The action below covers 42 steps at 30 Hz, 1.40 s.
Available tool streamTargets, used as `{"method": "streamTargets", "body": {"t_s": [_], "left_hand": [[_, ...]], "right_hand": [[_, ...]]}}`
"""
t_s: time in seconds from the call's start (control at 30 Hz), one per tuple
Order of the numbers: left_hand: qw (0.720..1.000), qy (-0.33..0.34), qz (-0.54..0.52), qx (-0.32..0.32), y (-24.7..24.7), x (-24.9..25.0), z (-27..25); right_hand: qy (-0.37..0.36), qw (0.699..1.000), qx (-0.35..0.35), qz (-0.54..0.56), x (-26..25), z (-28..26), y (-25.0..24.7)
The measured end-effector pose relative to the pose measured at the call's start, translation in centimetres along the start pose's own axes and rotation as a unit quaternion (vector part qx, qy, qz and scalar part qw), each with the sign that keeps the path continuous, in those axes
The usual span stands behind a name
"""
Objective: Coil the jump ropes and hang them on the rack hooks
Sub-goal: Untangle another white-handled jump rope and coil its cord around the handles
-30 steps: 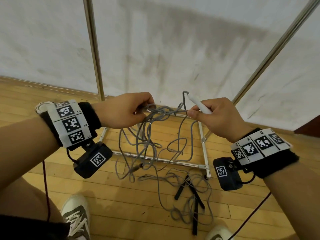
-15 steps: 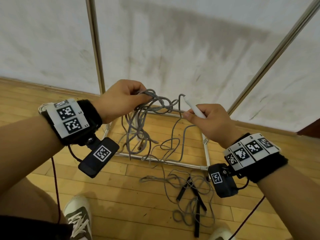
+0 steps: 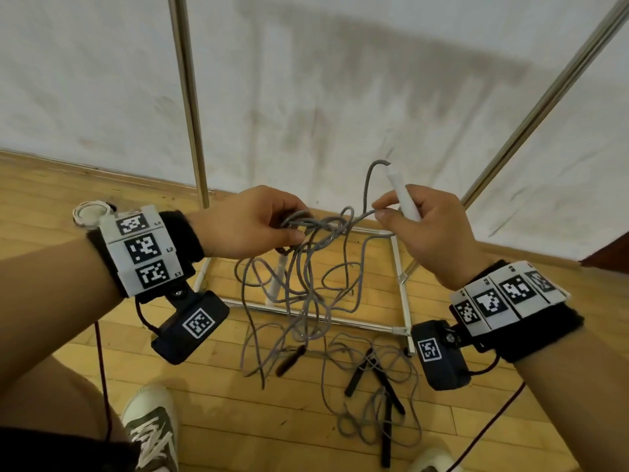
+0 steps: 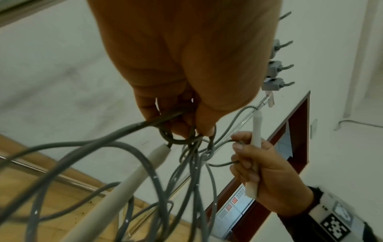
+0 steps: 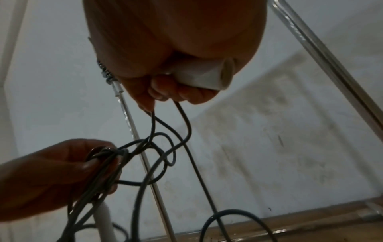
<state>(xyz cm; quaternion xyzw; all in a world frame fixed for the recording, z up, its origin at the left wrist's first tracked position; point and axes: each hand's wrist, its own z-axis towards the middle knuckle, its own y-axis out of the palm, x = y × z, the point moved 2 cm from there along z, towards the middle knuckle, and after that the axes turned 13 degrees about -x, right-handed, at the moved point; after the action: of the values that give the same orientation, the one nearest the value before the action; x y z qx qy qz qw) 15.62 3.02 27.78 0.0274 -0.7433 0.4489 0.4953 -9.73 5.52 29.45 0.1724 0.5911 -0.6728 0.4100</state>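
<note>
The left hand (image 3: 252, 223) is closed round a bunch of grey rope (image 3: 308, 267) loops held at chest height in front of the rack (image 3: 189, 97); the right hand (image 3: 425, 229) grips a white handle (image 3: 401, 195) and pinches a strand of the same rope beside it; the rest of the rope hangs in loose tangled loops down to the floor (image 3: 238, 420), where more rope and several black handles (image 3: 374, 376) lie in a heap near the rack's base. The rope looks thin, light and limp, likely to kink and snag on itself rather than hold a shape; it is best taken at the stiff handles, with each new loop fed into the closed left hand so the bunch does not spring apart; the second white handle (image 4: 124, 188) dangling below will swing and may catch in the loops. The head view shows the floor heap and the rack posts but no hooks; the left wrist view alone shows the grey hooks (image 4: 277, 68) high on the rack, and the dangling handle up close; the right wrist view shows the butt end of the gripped handle and the crossings between the hands.
</note>
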Motion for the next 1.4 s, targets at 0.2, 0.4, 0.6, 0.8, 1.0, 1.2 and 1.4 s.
{"method": "streamTargets", "body": {"t_s": [0.2, 0.4, 0.6, 0.8, 1.0, 1.2, 1.4], "left_hand": [[0.999, -0.024, 0.032, 0.022, 0.5, 0.7, 0.1], [0.999, 0.000, 0.033, 0.035, 0.5, 1.3, 0.1], [0.999, 0.038, -0.016, 0.020, 0.3, 1.6, -0.4], [0.997, 0.035, -0.062, 0.000, 0.3, 1.7, -0.3], [0.994, 0.030, -0.099, -0.040, 0.0, 2.2, 0.1], [1.000, 0.011, -0.007, 0.026, 0.3, 1.8, 0.5], [0.999, -0.012, 0.050, 0.006, 0.6, 0.7, 1.3]], "right_hand": [[-0.040, 0.997, -0.068, 0.003, -1.3, -0.6, 2.0], [0.024, 0.995, -0.084, -0.054, -1.3, -0.1, 3.7], [0.054, 0.987, -0.152, -0.004, -1.1, -0.1, 4.2], [0.064, 0.988, -0.115, 0.077, -1.3, -0.1, 3.6], [0.044, 0.994, -0.080, 0.060, -2.5, 0.2, 3.6], [0.032, 0.996, -0.080, 0.004, -2.9, -0.2, 4.1], [0.030, 0.996, -0.072, -0.046, -2.7, -0.4, 3.7]]}}
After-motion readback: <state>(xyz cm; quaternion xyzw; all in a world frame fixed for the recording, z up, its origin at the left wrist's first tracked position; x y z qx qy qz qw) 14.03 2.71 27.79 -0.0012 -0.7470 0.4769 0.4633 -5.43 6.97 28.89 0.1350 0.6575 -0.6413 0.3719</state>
